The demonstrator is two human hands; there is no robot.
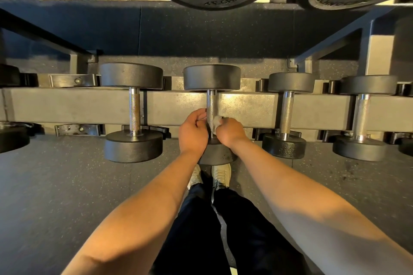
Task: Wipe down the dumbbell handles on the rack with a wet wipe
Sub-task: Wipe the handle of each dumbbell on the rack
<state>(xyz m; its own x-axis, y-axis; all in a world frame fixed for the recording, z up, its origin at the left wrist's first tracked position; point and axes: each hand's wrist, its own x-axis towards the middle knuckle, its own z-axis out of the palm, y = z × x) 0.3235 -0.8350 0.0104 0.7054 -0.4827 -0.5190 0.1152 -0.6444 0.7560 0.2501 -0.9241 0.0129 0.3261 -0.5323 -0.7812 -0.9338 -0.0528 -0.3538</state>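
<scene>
One wet wipe (216,121) | right hand (230,132) pinches it against handle (211,105)

Warm, rather dim indoor light. A bright glare patch sits on the rack beam (243,105) just toward 3 o'clock of centre, and the chrome handles (286,109) carry thin highlights. The floor (201,33) toward 12 o'clock lies in deep bluish shadow. The right forearm (312,207) is orange on its 9 o'clock side and grey shade on the other. The centre is sharp; the wide lens bows the beam toward 3 and 9 o'clock.
</scene>
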